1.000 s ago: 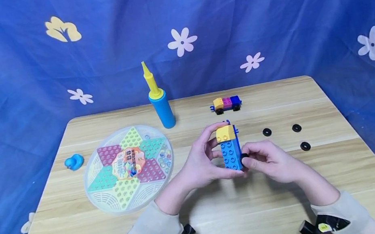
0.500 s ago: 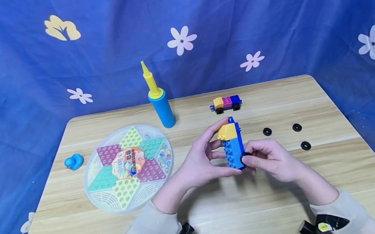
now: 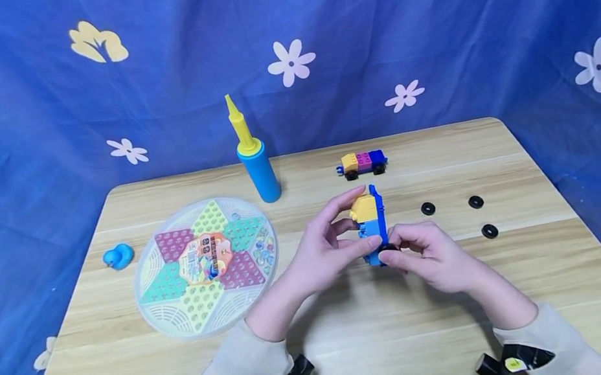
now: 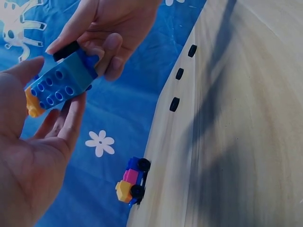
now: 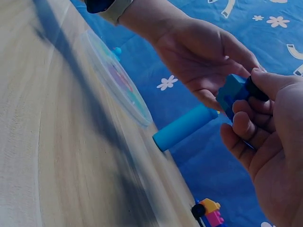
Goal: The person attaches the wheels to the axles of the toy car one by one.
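Note:
My left hand (image 3: 327, 250) grips a toy block car (image 4: 64, 81) made of a yellow block, a light blue studded block and a dark blue base. The car is held up on end above the table, yellow part away from me. With thumb and fingers my right hand (image 3: 435, 258) pinches a black toy wheel (image 5: 256, 89) against the lower right side of the base. In the left wrist view that wheel lies along the edge of the light blue block, under the right thumb. Part of the base is hidden behind the fingers.
Three loose black wheels (image 3: 428, 208) lie on the table (image 3: 534, 281) to the right. Behind the hands stands a second block car (image 3: 363, 164) on wheels. A blue and yellow hand pump (image 3: 259, 171), a Chinese checkers board (image 3: 179, 315) and a blue rubber duck (image 3: 119, 257) are farther left.
The car has been turned so its studs face left and its dark blue base shows more. My left thumb has shifted up onto the car's side; the right hand keeps its pinch on the wheel.

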`<state>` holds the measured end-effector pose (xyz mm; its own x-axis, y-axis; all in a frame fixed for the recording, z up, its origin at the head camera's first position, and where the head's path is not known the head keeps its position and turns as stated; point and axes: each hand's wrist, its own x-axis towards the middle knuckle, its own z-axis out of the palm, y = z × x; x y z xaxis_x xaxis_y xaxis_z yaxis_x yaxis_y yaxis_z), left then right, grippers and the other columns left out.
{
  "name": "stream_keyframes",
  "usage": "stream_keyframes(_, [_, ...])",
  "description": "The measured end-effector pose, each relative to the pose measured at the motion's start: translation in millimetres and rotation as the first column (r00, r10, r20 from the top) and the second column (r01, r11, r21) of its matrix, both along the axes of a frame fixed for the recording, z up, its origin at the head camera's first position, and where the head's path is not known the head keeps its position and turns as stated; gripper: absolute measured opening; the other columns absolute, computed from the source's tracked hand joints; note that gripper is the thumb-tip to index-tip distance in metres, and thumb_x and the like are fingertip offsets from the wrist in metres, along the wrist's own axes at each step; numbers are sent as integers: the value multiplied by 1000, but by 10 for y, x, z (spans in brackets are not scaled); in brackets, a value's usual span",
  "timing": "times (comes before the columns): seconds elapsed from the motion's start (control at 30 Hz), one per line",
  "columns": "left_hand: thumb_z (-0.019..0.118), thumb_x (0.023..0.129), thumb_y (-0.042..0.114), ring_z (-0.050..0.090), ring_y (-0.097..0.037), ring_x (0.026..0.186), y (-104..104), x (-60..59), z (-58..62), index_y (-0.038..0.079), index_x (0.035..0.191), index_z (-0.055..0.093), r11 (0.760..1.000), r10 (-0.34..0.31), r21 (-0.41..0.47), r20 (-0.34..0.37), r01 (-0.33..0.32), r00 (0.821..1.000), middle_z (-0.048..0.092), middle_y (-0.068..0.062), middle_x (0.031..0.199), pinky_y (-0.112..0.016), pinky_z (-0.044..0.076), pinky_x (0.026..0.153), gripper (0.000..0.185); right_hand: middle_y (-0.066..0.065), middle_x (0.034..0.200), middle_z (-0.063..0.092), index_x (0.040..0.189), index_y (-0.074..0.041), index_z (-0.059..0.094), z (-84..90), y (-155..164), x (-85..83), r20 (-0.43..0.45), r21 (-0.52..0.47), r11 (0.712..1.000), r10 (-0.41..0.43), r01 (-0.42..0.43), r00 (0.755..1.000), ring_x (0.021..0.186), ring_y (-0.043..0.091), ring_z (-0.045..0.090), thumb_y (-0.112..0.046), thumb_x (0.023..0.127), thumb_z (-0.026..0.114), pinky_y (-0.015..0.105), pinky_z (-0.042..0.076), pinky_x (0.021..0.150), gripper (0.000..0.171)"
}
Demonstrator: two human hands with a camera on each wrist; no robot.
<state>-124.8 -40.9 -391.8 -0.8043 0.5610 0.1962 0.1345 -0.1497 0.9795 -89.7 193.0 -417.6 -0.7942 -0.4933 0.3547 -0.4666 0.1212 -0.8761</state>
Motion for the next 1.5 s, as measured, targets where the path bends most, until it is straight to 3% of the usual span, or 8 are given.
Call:
stream_keyframes(0.47, [76,99,4,69,-29,105,27,-33,-36,24,155,53,995,62,-75,9,-61,998,55,-9,139,-42,63,87,64,-8,82,63,92,-22,66,-20,-43,-44,-35,66,997,-37,39,999,79,16,61,-2,101,70,32,54,74,23])
stream_keyframes(0.87, [76,99,6,69,-29,101,-49,-64,-100,22,154,53,987,118,-109,-9,-118,993,56,-13,137,-37,63,84,63,-8,83,69,96,-26,69,-33,52,-49,-18,139,988,-66,68,998,75,14,65,-8,100,75,32,56,74,19])
stream_keyframes(1.03, [76,99,6,69,-28,101,-106,-72,-120,22,154,54,984,138,-111,-12,-138,990,56,-13,136,-36,63,84,61,-1,83,71,96,-25,70,-40,197,-62,-35,152,981,-113,117,993,75,14,65,-6,99,75,31,56,73,20])
stream_keyframes(1.2, [77,99,8,70,-27,100,-156,-88,-138,24,154,54,979,151,-130,-35,-155,988,58,-12,135,-35,63,82,61,-2,83,70,96,-25,70,-44,384,-90,-76,173,967,-179,190,981,76,13,65,-3,98,75,28,54,71,23])
stream_keyframes(1.5, [77,99,9,69,-28,101,-202,-111,-157,25,152,56,977,154,-143,-41,-158,987,59,-11,130,-35,63,83,59,1,90,72,99,-12,73,-17,687,-167,-81,177,932,-308,317,948,82,15,65,2,96,76,23,52,71,14])
